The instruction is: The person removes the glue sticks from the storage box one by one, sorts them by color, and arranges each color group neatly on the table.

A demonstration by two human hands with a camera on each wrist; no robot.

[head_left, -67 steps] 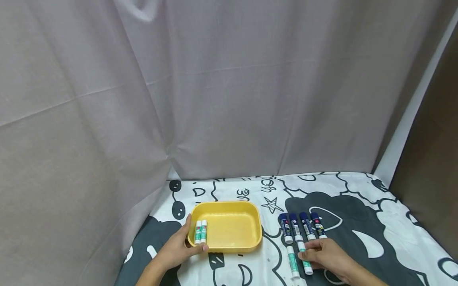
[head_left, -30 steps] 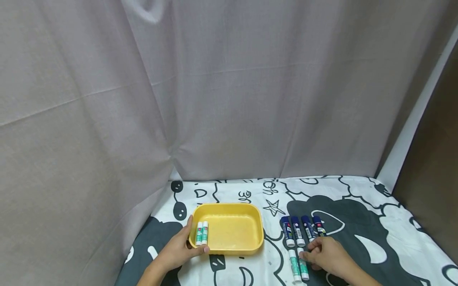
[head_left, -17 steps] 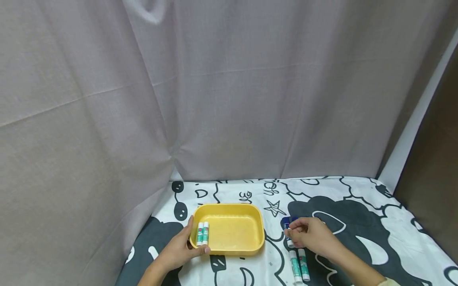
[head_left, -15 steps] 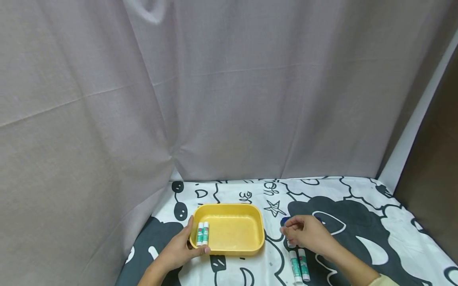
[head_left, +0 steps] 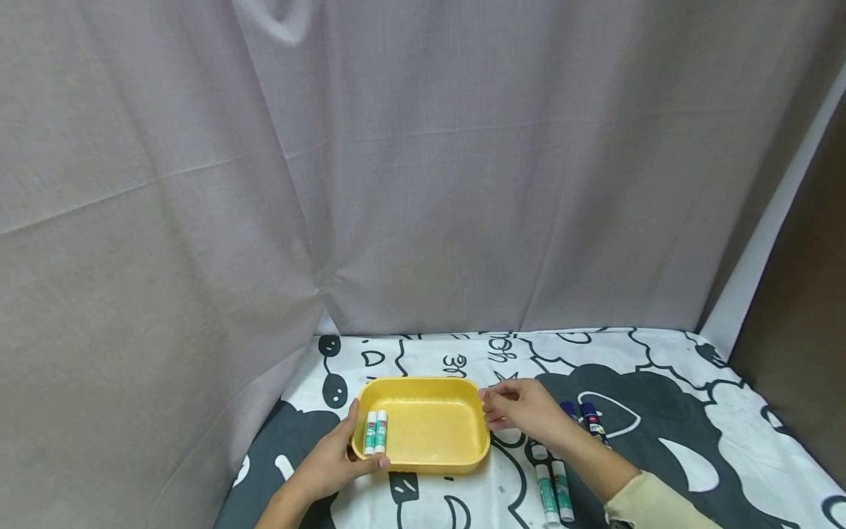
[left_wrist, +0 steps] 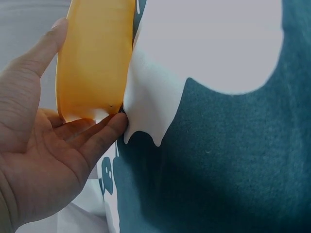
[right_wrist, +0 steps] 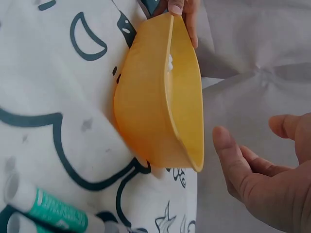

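Note:
My left hand (head_left: 327, 459) holds the left end of a yellow tray (head_left: 432, 464), thumb at the near side and fingers round the end. Inside the tray, two white-and-green glue sticks (head_left: 376, 432) lie side by side at the left. By the tray's right end hovers my right hand (head_left: 518, 406); its right wrist view shows thumb and fingers apart with nothing between them. Two more white-and-green glue sticks (head_left: 554, 492) lie on the cloth below my right forearm. Navy tubes (head_left: 593, 424) lie beyond it, partly hidden by the arm.
A black-and-white patterned cloth (head_left: 674, 397) covers the surface. Grey curtain (head_left: 423, 220) hangs behind it and along the left. A brown panel (head_left: 800, 330) stands at the far right.
My right hand has let go of a white-and-green glue stick beside its pair, then moved up and left past the navy tubes to the tray's right end. My left hand stays on the tray.

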